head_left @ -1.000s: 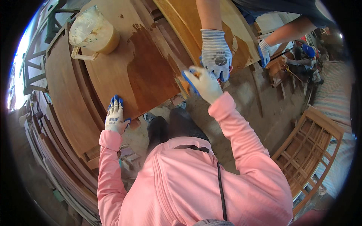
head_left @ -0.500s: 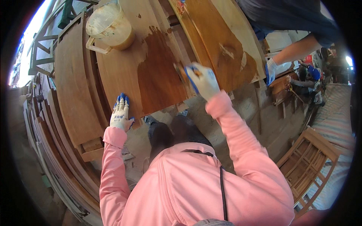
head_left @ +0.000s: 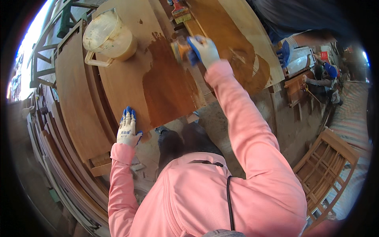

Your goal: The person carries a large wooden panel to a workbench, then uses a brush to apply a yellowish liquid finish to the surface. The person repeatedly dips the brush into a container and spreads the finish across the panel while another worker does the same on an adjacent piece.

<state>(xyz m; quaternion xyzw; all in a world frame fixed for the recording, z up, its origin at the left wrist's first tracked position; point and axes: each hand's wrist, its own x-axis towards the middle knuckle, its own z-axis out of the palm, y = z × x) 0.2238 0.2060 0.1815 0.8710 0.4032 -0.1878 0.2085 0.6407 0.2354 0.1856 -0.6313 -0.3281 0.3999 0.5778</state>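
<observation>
My right hand (head_left: pixel 205 49), in a white and blue glove, is wrapped round a paintbrush (head_left: pixel 181 50). Its bristles lie by the right edge of a wooden panel (head_left: pixel 118 79). A dark wet patch (head_left: pixel 167 89) covers that panel's near right part, with a ragged far edge. My left hand (head_left: pixel 128 126), gloved alike, rests flat on the panel's near left edge, fingers stretched out and holding nothing. On the panel's far left stands a translucent plastic jug (head_left: pixel 108 35) with some cloudy liquid inside and its handle toward me.
A second wooden panel (head_left: pixel 233 39), partly wet, lies to the right. Beyond my brush is another paintbrush (head_left: pixel 181 14) with a red ferrule. A co-worker's gloved hand (head_left: pixel 283 53) touches the second panel's right side. Wooden boards (head_left: pixel 59 158) are stacked at left; a wooden lattice frame (head_left: pixel 325 170) stands at right.
My right hand has moved away from me and slightly left with the paintbrush. The red-ferruled brush has come further into view at the top. My left hand stays flat on the panel.
</observation>
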